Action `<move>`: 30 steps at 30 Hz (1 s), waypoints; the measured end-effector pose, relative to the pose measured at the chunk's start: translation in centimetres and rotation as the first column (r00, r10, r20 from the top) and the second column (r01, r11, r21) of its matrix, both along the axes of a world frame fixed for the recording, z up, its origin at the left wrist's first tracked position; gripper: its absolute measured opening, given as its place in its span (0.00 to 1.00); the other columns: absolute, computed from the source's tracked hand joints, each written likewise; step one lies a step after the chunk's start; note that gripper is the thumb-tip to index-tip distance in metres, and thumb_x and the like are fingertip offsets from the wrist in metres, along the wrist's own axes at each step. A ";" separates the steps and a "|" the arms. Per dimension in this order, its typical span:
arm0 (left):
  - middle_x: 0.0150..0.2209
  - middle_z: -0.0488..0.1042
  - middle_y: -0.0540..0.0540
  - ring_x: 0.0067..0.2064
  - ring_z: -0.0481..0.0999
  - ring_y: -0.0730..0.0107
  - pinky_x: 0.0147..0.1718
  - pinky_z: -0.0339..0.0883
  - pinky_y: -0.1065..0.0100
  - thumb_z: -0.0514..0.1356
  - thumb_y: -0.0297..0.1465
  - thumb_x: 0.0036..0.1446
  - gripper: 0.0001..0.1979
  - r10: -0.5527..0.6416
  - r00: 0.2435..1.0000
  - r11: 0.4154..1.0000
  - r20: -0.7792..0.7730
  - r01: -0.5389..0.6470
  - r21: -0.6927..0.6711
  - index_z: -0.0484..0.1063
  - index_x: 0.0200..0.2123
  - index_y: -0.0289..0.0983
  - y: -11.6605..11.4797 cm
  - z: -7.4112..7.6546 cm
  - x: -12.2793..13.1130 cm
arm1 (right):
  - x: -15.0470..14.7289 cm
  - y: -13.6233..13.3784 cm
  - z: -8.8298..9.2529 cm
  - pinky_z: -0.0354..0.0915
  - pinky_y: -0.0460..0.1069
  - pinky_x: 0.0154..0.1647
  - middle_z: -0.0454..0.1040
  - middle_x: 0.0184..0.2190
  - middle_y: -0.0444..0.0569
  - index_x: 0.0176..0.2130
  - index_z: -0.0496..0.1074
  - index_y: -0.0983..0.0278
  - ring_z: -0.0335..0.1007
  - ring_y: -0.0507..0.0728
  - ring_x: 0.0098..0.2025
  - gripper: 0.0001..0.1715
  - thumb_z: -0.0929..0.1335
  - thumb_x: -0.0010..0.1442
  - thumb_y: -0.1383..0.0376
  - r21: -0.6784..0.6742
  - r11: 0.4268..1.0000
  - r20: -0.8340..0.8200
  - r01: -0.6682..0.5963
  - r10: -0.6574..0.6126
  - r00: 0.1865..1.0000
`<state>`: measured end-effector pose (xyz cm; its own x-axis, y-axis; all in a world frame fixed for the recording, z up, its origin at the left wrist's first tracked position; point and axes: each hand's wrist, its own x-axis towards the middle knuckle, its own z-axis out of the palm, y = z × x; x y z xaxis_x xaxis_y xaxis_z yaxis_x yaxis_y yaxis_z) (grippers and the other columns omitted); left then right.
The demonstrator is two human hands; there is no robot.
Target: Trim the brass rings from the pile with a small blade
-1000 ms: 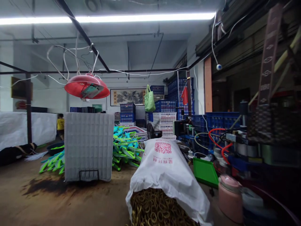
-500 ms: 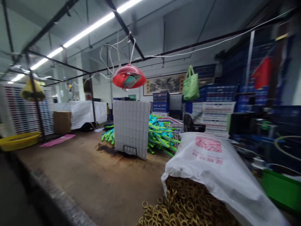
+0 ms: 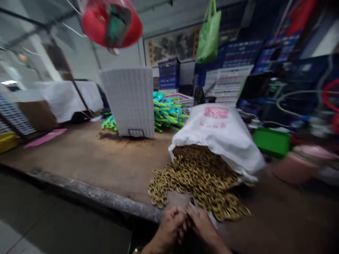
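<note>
My left hand (image 3: 169, 225) and my right hand (image 3: 202, 222) are pressed together at the near edge of a brown worktable (image 3: 106, 158), fingers curled round something small that I cannot make out. Just beyond them lies a heap of brass rings (image 3: 196, 180), spilling from the open mouth of a white sack (image 3: 225, 134) that lies on its side. The picture is blurred by motion.
A white ribbed upright panel (image 3: 129, 100) stands mid-table with green and teal plastic parts (image 3: 166, 113) behind it. A green tray (image 3: 271, 141) and a pink container (image 3: 296, 165) sit right of the sack. A red lamp (image 3: 111, 23) hangs overhead. Blue crates (image 3: 169, 72) stack at the back.
The view has tilted down and swung. Both hands have come into sight at the table's near edge, and the heap of rings in front of the sack now shows in full.
</note>
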<state>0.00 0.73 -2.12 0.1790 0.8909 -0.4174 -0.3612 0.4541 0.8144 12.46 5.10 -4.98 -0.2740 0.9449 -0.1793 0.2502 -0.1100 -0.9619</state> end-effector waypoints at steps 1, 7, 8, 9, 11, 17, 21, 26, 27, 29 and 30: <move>0.18 0.64 0.55 0.14 0.59 0.83 0.13 0.52 0.77 0.57 0.39 0.52 0.13 0.018 0.999 0.999 -0.031 -0.017 0.044 0.66 0.27 0.35 -0.1 0.2 0.1 | 0.1 -0.1 0.1 0.61 0.45 0.23 0.67 0.22 0.43 0.27 0.67 0.63 0.63 0.51 0.24 0.16 0.60 0.58 0.56 -0.046 0.999 -0.040 -0.001 -0.001 0.999; 0.18 0.62 0.56 0.13 0.53 0.86 0.12 0.45 0.79 0.58 0.43 0.49 0.16 0.022 0.999 0.996 0.043 -0.026 0.086 0.61 0.25 0.35 -0.5 2.1 -0.1 | -0.3 -0.6 3.1 0.51 0.43 0.19 0.60 0.16 0.39 0.23 0.61 0.64 0.54 0.47 0.18 0.19 0.58 0.57 0.54 -0.094 0.995 -0.142 -0.038 0.025 0.990; 0.18 0.62 0.56 0.14 0.53 0.86 0.12 0.45 0.79 0.57 0.43 0.49 0.16 0.033 0.999 0.995 0.041 -0.036 0.089 0.60 0.25 0.36 -0.6 2.3 -0.2 | -0.3 -0.7 3.6 0.51 0.43 0.19 0.60 0.16 0.39 0.23 0.61 0.64 0.53 0.47 0.18 0.18 0.58 0.57 0.55 -0.064 0.998 -0.101 -0.026 0.020 0.995; 0.18 0.62 0.57 0.14 0.53 0.86 0.12 0.45 0.79 0.57 0.43 0.49 0.16 0.048 0.998 0.995 0.032 -0.050 0.086 0.59 0.25 0.36 -0.6 2.4 -0.3 | -0.2 -0.7 3.9 0.51 0.43 0.20 0.59 0.17 0.39 0.23 0.61 0.64 0.54 0.48 0.19 0.17 0.58 0.56 0.57 -0.007 1.000 -0.045 -0.010 0.010 0.999; 0.18 0.62 0.57 0.14 0.54 0.85 0.12 0.45 0.80 0.57 0.44 0.49 0.16 0.078 0.997 0.994 0.008 -0.079 0.072 0.58 0.25 0.37 -0.6 2.4 -0.3 | 0.2 -0.9 4.3 0.51 0.44 0.22 0.60 0.18 0.40 0.23 0.60 0.63 0.55 0.49 0.21 0.14 0.58 0.56 0.60 0.158 0.987 0.103 -0.013 -0.003 0.995; 0.18 0.61 0.58 0.16 0.56 0.85 0.15 0.49 0.80 0.57 0.42 0.50 0.15 0.081 0.997 0.992 -0.003 -0.080 0.102 0.57 0.27 0.38 -0.4 2.5 -0.3 | 0.4 -2.1 4.7 0.49 0.44 0.24 0.65 0.21 0.42 0.28 0.62 0.62 0.59 0.50 0.23 0.09 0.58 0.47 0.74 0.383 0.882 0.467 -0.273 0.070 0.882; 0.19 0.61 0.57 0.15 0.56 0.85 0.14 0.49 0.80 0.57 0.44 0.50 0.16 0.071 0.997 0.994 -0.040 -0.067 0.089 0.57 0.27 0.38 -0.4 2.7 -0.3 | 0.1 -2.3 4.8 0.49 0.45 0.25 0.69 0.23 0.43 0.30 0.63 0.62 0.62 0.51 0.25 0.13 0.57 0.46 0.76 0.399 0.870 0.539 -0.289 0.032 0.842; 0.18 0.61 0.57 0.15 0.56 0.84 0.13 0.50 0.79 0.57 0.45 0.48 0.17 0.072 0.989 0.994 -0.131 -0.060 0.095 0.57 0.26 0.38 -0.3 2.7 -0.4 | 0.1 -2.2 5.0 0.50 0.45 0.27 0.70 0.24 0.44 0.32 0.64 0.62 0.64 0.52 0.27 0.16 0.57 0.45 0.77 0.373 0.877 0.601 -0.303 0.021 0.799; 0.18 0.61 0.57 0.15 0.56 0.83 0.13 0.50 0.79 0.57 0.45 0.48 0.17 0.075 0.986 0.993 -0.150 -0.060 0.099 0.58 0.25 0.38 -0.3 2.7 -0.4 | 0.1 -2.2 4.9 0.50 0.45 0.27 0.71 0.25 0.44 0.33 0.64 0.62 0.65 0.52 0.27 0.17 0.57 0.44 0.77 0.364 0.879 0.611 -0.307 0.023 0.791; 0.16 0.59 0.57 0.14 0.55 0.83 0.12 0.49 0.79 0.57 0.46 0.48 0.18 0.074 0.978 0.992 -0.194 -0.053 0.110 0.58 0.24 0.38 -0.5 2.6 -0.4 | 0.1 -2.1 4.7 0.50 0.45 0.27 0.71 0.25 0.44 0.33 0.64 0.62 0.65 0.52 0.27 0.19 0.57 0.42 0.77 0.336 0.882 0.633 -0.330 0.048 0.773; 0.16 0.59 0.57 0.14 0.54 0.83 0.12 0.48 0.79 0.56 0.46 0.48 0.18 0.073 0.974 0.992 -0.215 -0.049 0.113 0.58 0.23 0.37 -0.6 2.5 -0.5 | 0.2 -2.0 4.5 0.50 0.45 0.27 0.71 0.25 0.44 0.34 0.64 0.62 0.65 0.52 0.27 0.19 0.57 0.42 0.77 0.320 0.883 0.647 -0.343 0.060 0.760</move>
